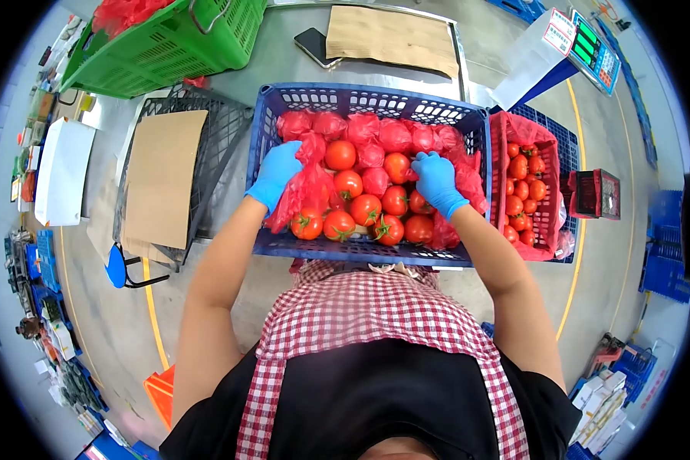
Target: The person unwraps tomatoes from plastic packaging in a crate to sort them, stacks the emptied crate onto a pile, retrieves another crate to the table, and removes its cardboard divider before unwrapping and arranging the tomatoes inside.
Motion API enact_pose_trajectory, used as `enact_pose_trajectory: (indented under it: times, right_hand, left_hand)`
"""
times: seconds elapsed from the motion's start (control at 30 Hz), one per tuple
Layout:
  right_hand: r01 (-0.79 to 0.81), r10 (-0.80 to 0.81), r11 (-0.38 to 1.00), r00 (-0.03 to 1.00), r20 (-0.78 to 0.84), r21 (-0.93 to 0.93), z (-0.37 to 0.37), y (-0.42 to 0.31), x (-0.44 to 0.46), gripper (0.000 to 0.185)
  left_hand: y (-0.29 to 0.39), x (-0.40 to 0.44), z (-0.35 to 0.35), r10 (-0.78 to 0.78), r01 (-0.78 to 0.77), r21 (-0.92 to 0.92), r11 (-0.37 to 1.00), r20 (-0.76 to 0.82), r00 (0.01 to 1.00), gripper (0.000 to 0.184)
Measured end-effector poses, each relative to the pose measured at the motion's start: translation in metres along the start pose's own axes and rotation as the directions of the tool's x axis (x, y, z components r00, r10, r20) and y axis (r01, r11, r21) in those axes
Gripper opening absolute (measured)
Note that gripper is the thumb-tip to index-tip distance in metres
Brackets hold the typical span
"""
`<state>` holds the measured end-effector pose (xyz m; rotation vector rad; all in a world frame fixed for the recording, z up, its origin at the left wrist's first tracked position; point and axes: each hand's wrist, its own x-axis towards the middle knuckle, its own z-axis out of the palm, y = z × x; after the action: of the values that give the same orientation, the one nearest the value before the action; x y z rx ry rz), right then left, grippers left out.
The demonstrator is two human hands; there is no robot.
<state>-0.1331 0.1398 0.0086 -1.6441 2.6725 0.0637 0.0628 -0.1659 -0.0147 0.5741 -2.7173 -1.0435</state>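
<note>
A blue plastic crate holds several bare red tomatoes with green stems, and others wrapped in thin red bags along the far side. My left hand, in a blue glove, is at the crate's left side, its fingers closed on a loose red plastic bag. In the right half of the crate is my right hand, also gloved in blue. Its fingers are bent together beside a bare tomato and red film; what they hold, if anything, is hidden.
To the right stands a red crate of tomatoes, with a digital scale beyond it. A green crate is at the back left. Cardboard lies left; a phone touches more cardboard behind.
</note>
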Motion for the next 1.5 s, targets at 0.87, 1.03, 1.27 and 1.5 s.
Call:
enact_pose_trajectory:
  times: [0.87, 1.03, 1.27, 1.5]
  right_hand:
    - [0.096, 0.005, 0.976, 0.885, 0.466, -0.194, -0.009, -0.022, -0.087, 0.012]
    - [-0.078, 0.163, 0.959, 0.938, 0.305, -0.272, -0.010, -0.013, -0.074, 0.013]
    - [-0.079, 0.115, 0.991, 0.911, 0.397, -0.106, -0.046, -0.012, -0.078, 0.011]
    - [-0.169, 0.344, 0.910, 0.818, 0.461, -0.378, -0.001, -0.023, -0.072, 0.016]
  left_hand:
    - [0.064, 0.010, -0.027, 0.140, -0.366, 0.650, 0.666, 0.373, 0.917, 0.011]
    - [0.075, 0.023, -0.058, 0.141, -0.246, 0.618, 0.747, 0.215, 0.967, 0.014]
    - [0.096, 0.016, -0.059, 0.028, -0.251, 0.457, 0.853, 0.441, 0.897, 0.078]
    - [0.081, -0.001, 0.018, 0.027, -0.400, 0.555, 0.729, 0.561, 0.828, 0.035]
